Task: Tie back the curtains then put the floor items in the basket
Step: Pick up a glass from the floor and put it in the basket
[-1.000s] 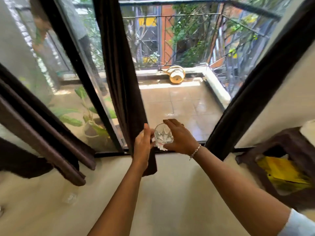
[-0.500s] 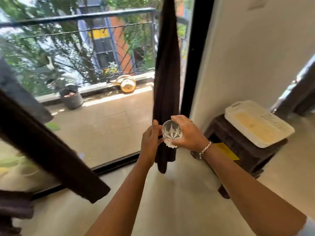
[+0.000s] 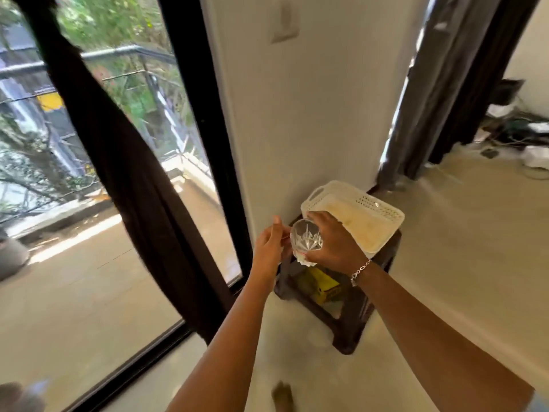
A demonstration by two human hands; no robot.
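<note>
Between the left hand (image 3: 269, 248) and the right hand (image 3: 335, 245), a clear glass (image 3: 306, 240) cut with a starburst pattern. Beyond the right hand, a cream basket (image 3: 383, 212) dotted with small holes. Below it, a dark brown stool (image 3: 353, 328) and a yellow box (image 3: 322, 283). Leftward, a dark brown curtain (image 3: 133, 173).

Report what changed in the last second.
Right hand and left hand carried the clear cut-glass tumbler rightward from the black-framed window to the near corner of the white perforated plastic basket on the dark brown stool. Unchanged: right hand grips the tumbler, left beside it.
</note>
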